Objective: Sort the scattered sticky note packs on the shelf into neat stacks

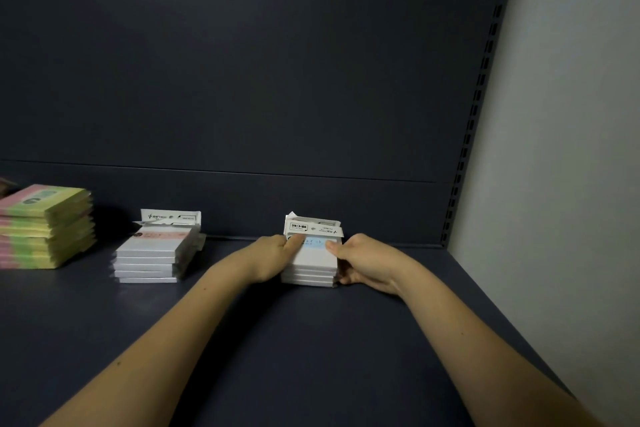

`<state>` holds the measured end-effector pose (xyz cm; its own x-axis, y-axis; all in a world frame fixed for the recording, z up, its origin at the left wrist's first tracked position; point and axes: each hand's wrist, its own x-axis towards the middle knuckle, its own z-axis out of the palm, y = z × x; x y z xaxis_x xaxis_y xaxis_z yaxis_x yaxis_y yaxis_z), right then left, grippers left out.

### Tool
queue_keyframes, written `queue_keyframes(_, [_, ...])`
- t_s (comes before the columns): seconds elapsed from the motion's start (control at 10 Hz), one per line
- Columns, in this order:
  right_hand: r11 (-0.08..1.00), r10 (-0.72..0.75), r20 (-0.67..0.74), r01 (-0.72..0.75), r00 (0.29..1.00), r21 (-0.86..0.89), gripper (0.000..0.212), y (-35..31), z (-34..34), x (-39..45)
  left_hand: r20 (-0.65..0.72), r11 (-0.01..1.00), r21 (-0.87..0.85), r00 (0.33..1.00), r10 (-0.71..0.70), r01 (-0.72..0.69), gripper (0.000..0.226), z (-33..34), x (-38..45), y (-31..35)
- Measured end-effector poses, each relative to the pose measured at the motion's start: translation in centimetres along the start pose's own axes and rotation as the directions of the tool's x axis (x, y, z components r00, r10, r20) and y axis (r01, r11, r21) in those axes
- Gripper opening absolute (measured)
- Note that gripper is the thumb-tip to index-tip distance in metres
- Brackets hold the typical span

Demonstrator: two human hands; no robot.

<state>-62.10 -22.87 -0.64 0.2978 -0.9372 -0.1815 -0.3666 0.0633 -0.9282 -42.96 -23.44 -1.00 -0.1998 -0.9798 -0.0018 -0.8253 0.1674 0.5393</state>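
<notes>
While squaring the short stack of white sticky note packs with a pale blue label [309,262] on the dark grey shelf board [311,340], left hand [268,260] and right hand [369,262] gripping its two sides, thumbs pressing on top. Uneven squeeze: risk of packs sliding apart, loose header flaps bending. Farther left, white stack with pink label [156,255], then pink-green-yellow stack [45,225], well apart, not endangered.

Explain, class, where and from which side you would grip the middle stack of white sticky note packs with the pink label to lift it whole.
Grip the white pink-labelled stack by its left and right side faces, low down, a hand on each side. Its flat sides are exposed, while loose header cards stick up at the back, a poor hold.
</notes>
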Motion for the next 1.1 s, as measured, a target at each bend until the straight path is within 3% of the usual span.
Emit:
queue_keyframes(0.1, [0.993,-0.017,-0.064,0.009,0.998,-0.119,0.03,-0.3,0.4,-0.1,-0.001,0.998,0.058,0.999,-0.036,0.036,0.06,0.2,0.2,0.4])
queue_keyframes(0.3, [0.934,-0.114,-0.213,0.032,0.97,-0.357,0.042,-0.7,0.8,-0.6,-0.024,0.996,0.063,0.998,-0.065,0.067,0.049,0.8,0.6,0.7])
queue_keyframes(0.4, [0.929,-0.127,-0.232,0.034,0.964,-0.369,0.042,-0.7,0.8,-0.4,-0.036,0.997,0.036,0.997,-0.073,0.074,0.043,0.9,0.6,0.5])
queue_keyframes(0.7, [0.944,-0.118,-0.227,0.038,0.967,-0.328,0.043,0.0,0.5,-0.2,-0.065,0.995,-0.017,0.993,-0.096,0.095,0.057,0.5,0.7,-0.2])
queue_keyframes(1.0, [0.994,-0.027,-0.266,-0.003,0.963,-0.112,0.057,0.0,0.0,-0.6,-0.123,0.989,-0.046,0.982,-0.147,0.142,0.063,0.0,-0.5,-0.3])
queue_keyframes(1.1, [0.985,-0.051,-0.368,-0.015,0.929,-0.174,0.053,-0.1,0.2,-0.9,-0.207,0.993,0.0,0.971,-0.119,0.121,0.06,-0.4,-1.0,-0.8])
